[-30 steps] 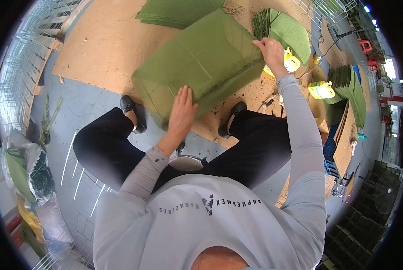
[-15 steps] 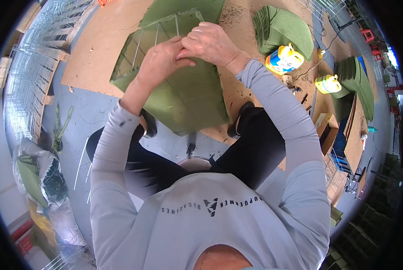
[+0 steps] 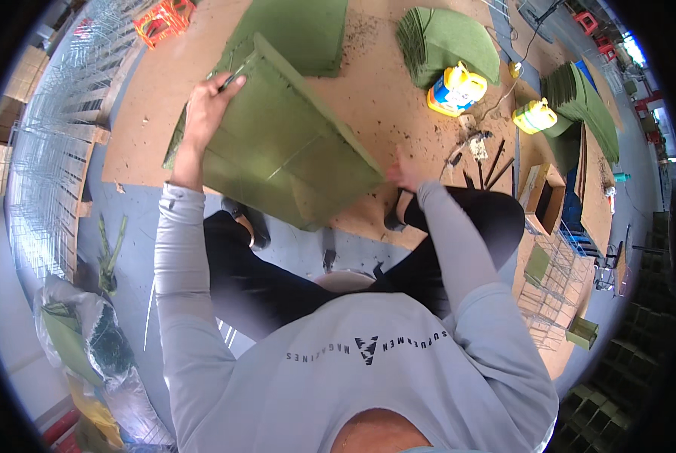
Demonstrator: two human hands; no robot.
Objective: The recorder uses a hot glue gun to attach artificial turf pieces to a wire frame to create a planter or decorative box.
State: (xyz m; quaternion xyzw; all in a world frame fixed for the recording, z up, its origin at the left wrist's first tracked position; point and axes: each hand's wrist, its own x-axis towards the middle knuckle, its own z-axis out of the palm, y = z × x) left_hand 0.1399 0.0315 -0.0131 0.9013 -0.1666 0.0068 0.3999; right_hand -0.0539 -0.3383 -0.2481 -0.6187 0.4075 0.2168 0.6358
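A green felt-covered wire-frame box is tilted above the floor between my legs, its felt side facing up. My left hand is closed on its upper left edge, the thumb lying over the rim. A small dark tip shows by that thumb; what it belongs to is hidden. Close to the box's lower right corner is my right hand, smeared by motion. Whether it touches the corner or holds anything cannot be made out.
Green felt sheets lie on the brown board, beside a felt stack. A yellow jug, a second yellow jug and dark rods sit rightward. Wire racks stand left, above a plastic bag.
My hands were together at the box's top edge and have come apart. The right hand has dropped to the lower right; the box has turned, hiding its inner wires.
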